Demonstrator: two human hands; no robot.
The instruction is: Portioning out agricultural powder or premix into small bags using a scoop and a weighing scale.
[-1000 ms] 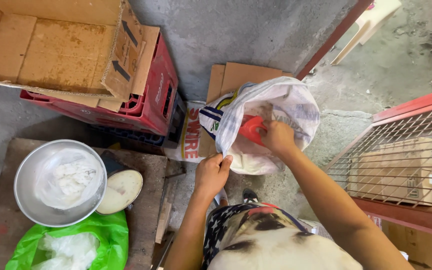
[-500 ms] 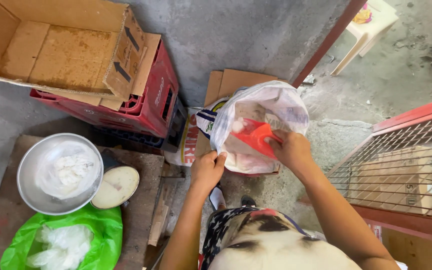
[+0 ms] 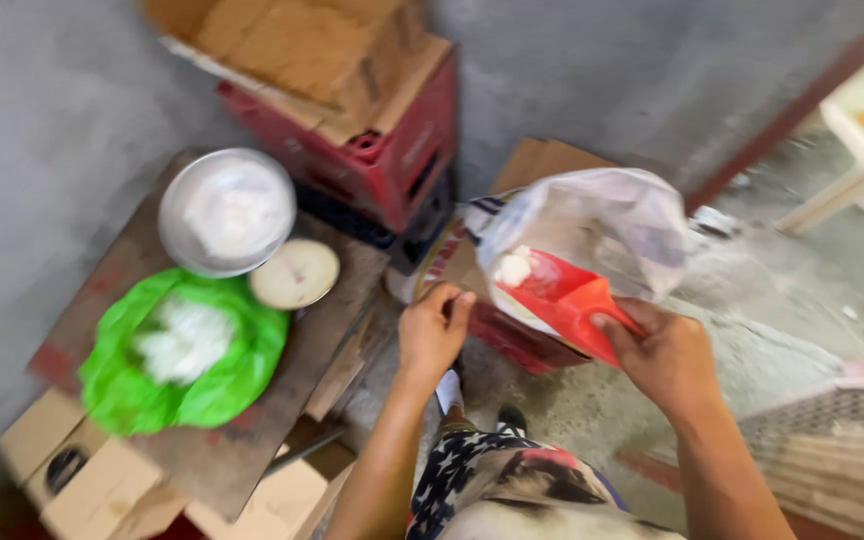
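My right hand point(image 3: 664, 355) grips a red plastic scoop point(image 3: 562, 295) carrying a little white powder, held at the mouth of a white woven sack point(image 3: 602, 225). My left hand point(image 3: 434, 330) pinches the sack's near edge. Left of my hands, a metal bowl point(image 3: 227, 210) filled with white powder sits on a weighing scale with a round dial point(image 3: 295, 273). A green plastic bag point(image 3: 184, 352) holding white lumps lies in front of the scale. The frame is motion-blurred.
The scale and green bag rest on a worn wooden board point(image 3: 252, 420) laid over cardboard boxes point(image 3: 82, 480). A red crate point(image 3: 377, 150) topped by an open cardboard box point(image 3: 292, 45) stands behind. A wire mesh cage point(image 3: 832, 450) is at the right.
The scoop has come up out of the sack toward me with white powder in it. The camera has swung left and down, and the view is blurrier.
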